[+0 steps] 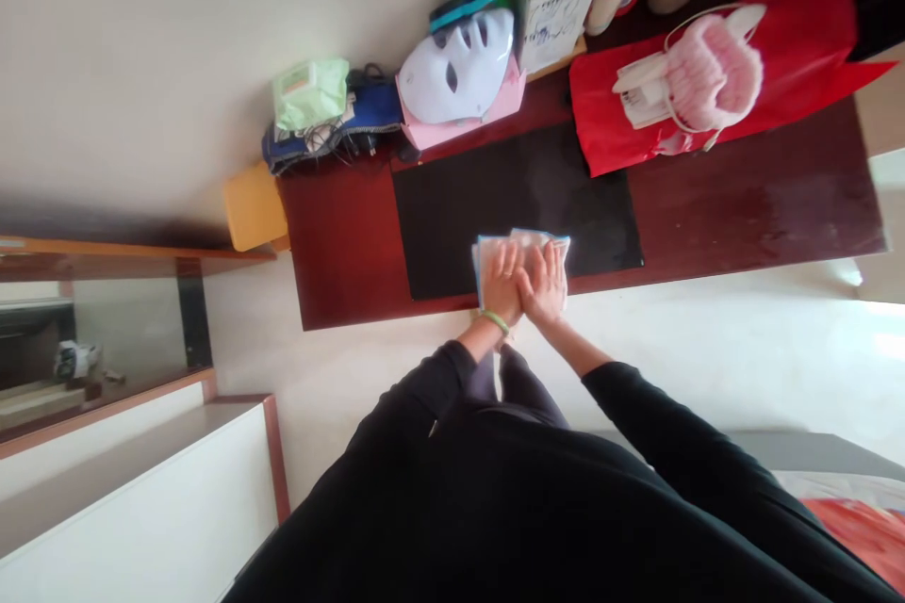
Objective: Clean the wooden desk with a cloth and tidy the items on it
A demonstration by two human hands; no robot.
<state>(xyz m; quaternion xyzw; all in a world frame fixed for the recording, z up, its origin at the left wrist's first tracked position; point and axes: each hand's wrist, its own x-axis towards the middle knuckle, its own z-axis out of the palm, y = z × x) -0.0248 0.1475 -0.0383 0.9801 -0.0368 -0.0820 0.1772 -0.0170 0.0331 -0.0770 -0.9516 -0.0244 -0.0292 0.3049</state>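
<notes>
Two hands lie flat, side by side, on one pale folded cloth (521,242) with a blue edge. The left hand (501,283), wearing one green wristband, and the right hand (546,283) each have a released grip, fingers spread, palms pressed down. The cloth sits on one black mat (452,207) at the near edge of the dark red worktop (742,207). Behind it are one white face mask (459,66), one red bag (806,57) and one pink headband (714,75).

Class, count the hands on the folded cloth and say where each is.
2. The left hand lies flat on the left part of the cloth; the right hand lies flat beside it, on the right part. No others show.
</notes>
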